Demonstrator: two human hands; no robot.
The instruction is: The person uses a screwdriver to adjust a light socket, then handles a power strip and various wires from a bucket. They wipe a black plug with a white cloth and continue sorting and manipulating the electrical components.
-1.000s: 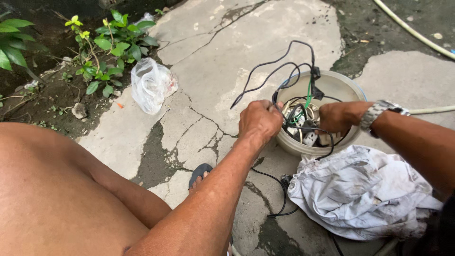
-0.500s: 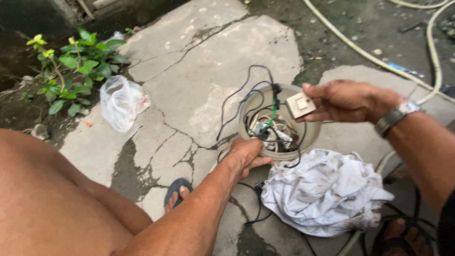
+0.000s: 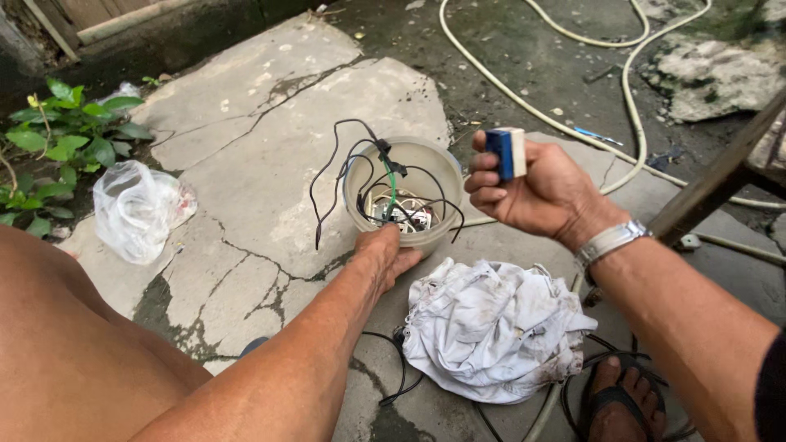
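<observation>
Two hands busy | left hand [image 3: 391,255] steadies bowl [image 3: 405,195] rim | right hand [image 3: 536,192] pinches blue-white block [image 3: 506,152] firmly | advice: hold bowl level, wires [image 3: 344,168] spill over rim

Under me lies cracked concrete paving [image 3: 246,147], pale and stained; beyond it the ground [image 3: 532,49] turns dark and damp, crossed by a pale hose [image 3: 630,106]; a leafy green plant [image 3: 70,139] grows at my left edge; a low wall [image 3: 164,33] runs along the top; daylight is soft and even.

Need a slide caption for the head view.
Left hand steadies a wire-filled bowl; right hand lifts a small blue-and-white part.
</observation>
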